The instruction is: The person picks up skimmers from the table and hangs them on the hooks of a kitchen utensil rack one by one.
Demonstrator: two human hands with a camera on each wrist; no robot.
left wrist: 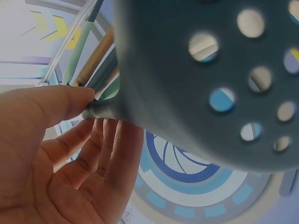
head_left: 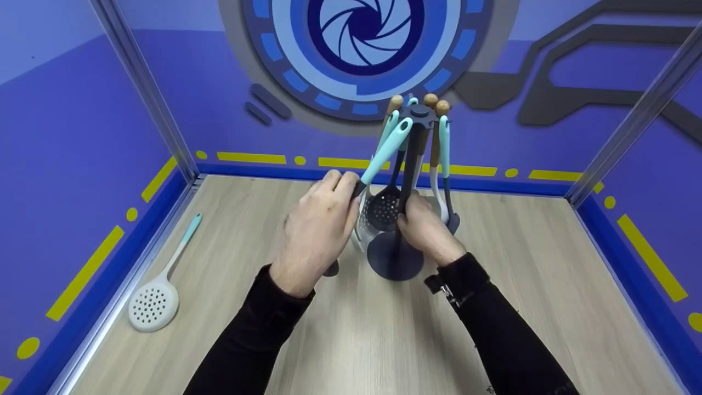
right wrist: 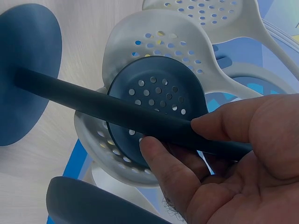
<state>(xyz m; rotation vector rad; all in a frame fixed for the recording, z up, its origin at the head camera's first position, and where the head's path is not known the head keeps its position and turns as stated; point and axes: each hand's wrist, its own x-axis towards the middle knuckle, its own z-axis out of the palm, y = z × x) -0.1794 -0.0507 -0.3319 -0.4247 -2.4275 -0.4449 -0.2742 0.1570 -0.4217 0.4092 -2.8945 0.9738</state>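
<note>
My left hand pinches the dark neck of a black skimmer with a mint handle. The handle slants up to the top of a black rotating utensil stand; whether its hole is on a hook, I cannot tell. Low on the stand's pole, my right hand grips with thumb and fingers. Around the pole hang several utensils with mint or wooden handles, among them another black skimmer and a white slotted one. The stand's round base rests on the table.
A whitish skimmer with a mint handle lies on the wooden table at the left. Blue and purple panels wall in the back and both sides, with metal posts at the corners.
</note>
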